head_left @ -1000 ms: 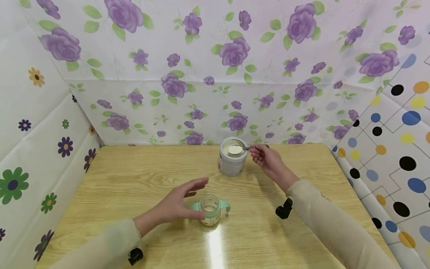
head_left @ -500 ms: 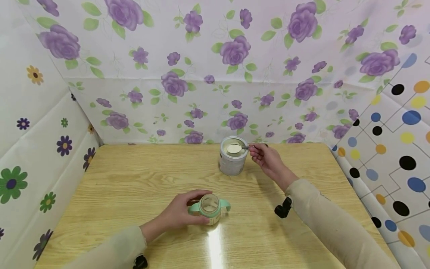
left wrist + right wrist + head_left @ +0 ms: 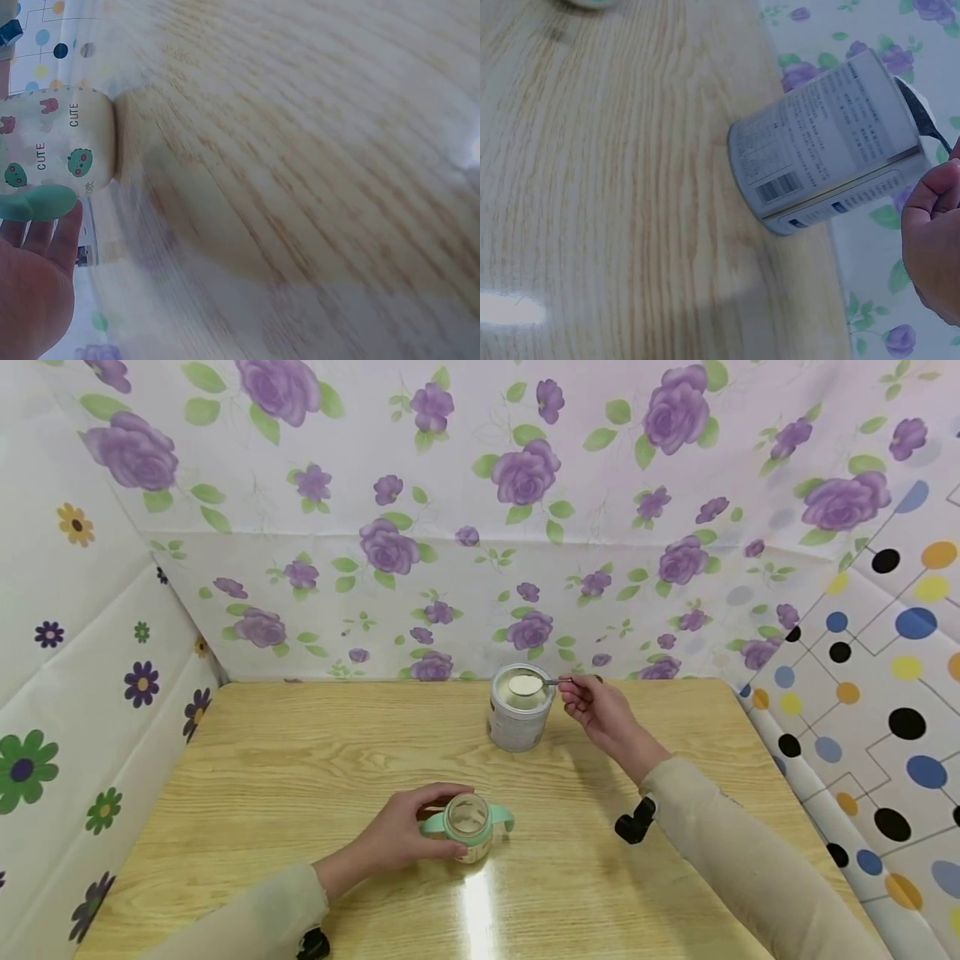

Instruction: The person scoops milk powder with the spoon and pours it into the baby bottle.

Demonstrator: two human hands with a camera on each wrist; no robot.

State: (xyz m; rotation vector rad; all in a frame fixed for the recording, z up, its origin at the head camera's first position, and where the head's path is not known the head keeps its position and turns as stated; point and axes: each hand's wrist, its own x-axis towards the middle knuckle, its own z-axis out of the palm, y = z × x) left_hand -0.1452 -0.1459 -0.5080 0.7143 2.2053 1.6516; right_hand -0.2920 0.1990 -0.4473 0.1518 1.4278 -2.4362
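Note:
A clear baby bottle (image 3: 478, 850) with a mint-green collar and two side handles stands uncapped on the table. My left hand (image 3: 397, 832) grips it from the left, thumb in front and fingers behind. In the left wrist view the bottle (image 3: 60, 139) shows "CUTE" prints, and my fingers lie behind its green handle (image 3: 41, 202). At the back stands an open milk powder can (image 3: 517, 731) containing pale powder. My right hand (image 3: 603, 718) pinches the handle of a metal spoon (image 3: 551, 682). Heaped with powder, the spoon's bowl is over the can's mouth.
The wooden table (image 3: 300, 752) meets a floral cloth wall (image 3: 420, 610) just behind the can. Patterned cloth walls also enclose the left and right sides. Light glares off the table in front of the bottle.
My left hand has moved right and closed around the bottle, which has stayed in place. My right hand has lifted the loaded spoon slightly above the powder.

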